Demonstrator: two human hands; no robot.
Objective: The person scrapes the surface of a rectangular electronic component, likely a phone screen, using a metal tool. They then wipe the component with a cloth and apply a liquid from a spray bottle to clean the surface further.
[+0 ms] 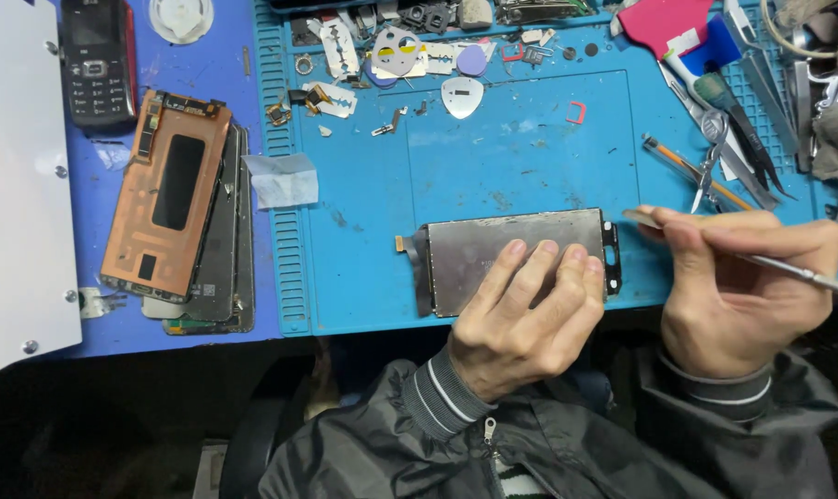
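Note:
A phone screen panel (493, 248) lies face down on the blue repair mat (363, 259), its grey metal back up. My left hand (520, 314) rests on its right half, fingers flat and pressing it down. My right hand (742, 286) is just right of the panel and grips a thin metal tool (807, 275), whose shaft runs out to the right. The tool's flat tip (639, 216) points left, near the panel's upper right corner.
A copper-backed phone panel (165, 199) lies on a stack of other panels at the left. An old keypad phone (95, 60) sits at top left. Picks, blades and small parts litter the mat's far edge; scissors (710, 152), tweezers and screwdrivers lie at right.

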